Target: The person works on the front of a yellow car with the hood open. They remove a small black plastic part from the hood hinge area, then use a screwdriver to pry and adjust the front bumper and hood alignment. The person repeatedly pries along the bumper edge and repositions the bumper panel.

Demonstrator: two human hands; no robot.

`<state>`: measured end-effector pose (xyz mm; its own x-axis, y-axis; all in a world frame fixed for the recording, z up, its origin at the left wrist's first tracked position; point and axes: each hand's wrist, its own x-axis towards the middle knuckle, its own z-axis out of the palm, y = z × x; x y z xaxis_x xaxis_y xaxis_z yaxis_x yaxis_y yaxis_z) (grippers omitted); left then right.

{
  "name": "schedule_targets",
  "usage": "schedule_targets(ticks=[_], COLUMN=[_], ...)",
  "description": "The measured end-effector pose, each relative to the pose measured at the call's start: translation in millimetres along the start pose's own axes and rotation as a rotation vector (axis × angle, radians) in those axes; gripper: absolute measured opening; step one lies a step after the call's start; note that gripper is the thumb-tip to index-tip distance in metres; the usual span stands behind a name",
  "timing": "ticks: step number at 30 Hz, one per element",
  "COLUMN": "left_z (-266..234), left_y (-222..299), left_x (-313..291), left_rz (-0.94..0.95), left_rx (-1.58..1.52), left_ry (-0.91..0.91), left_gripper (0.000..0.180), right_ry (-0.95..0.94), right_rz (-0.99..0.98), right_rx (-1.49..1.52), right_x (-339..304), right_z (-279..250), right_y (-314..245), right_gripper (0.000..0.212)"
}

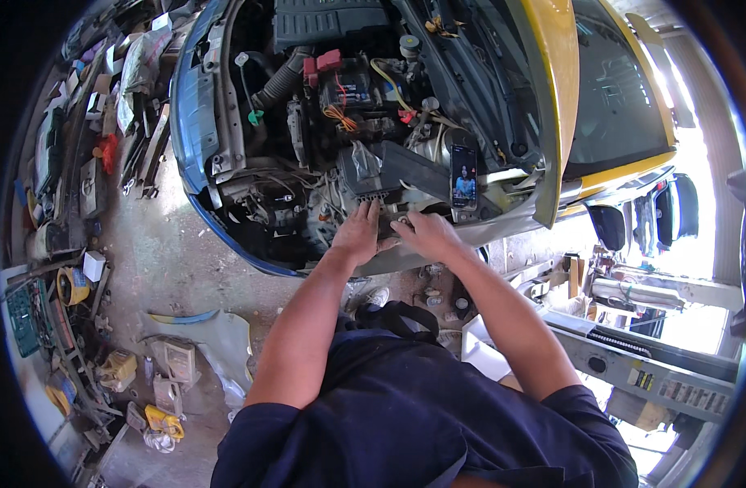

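Note:
My left hand reaches into the engine bay with its fingers stretched out, their tips at the lower edge of a black plastic box. A row of small fittings shows along that edge. Just to the right, my right hand is closed over the car's front fender edge, thumb and fingers pinched. A small metallic bit shows at its fingertips, too small to name. A phone with a lit screen leans upright beside my right hand.
The battery with a red terminal cover and an air hose lie farther in. A yellow body panel stands at the right. Tools and parts crowd the left floor, near a loose white panel. A metal beam stands at lower right.

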<state>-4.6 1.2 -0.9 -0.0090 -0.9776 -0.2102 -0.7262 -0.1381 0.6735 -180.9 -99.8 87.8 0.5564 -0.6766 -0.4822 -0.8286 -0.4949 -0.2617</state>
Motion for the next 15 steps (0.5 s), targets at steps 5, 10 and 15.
schedule_targets(ticks=[5, 10, 15], left_z=[-5.0, 0.2, 0.5], left_y=[0.9, -1.7, -5.3], left_x=[1.2, 1.5, 1.6], left_rz=[-0.015, 0.003, 0.023], left_rx=[-0.006, -0.008, -0.039], left_ry=[-0.038, 0.005, 0.019], left_gripper=[0.118, 0.118, 0.117], right_ry=[-0.014, 0.128, 0.221], right_rz=[-0.107, 0.147, 0.456], right_rx=[-0.11, 0.147, 0.866], right_x=[2.4, -7.6, -2.5], right_z=[-23.3, 25.7, 75.1], right_y=[0.7, -5.8, -24.0], right_gripper=[0.063, 0.064, 0.059])
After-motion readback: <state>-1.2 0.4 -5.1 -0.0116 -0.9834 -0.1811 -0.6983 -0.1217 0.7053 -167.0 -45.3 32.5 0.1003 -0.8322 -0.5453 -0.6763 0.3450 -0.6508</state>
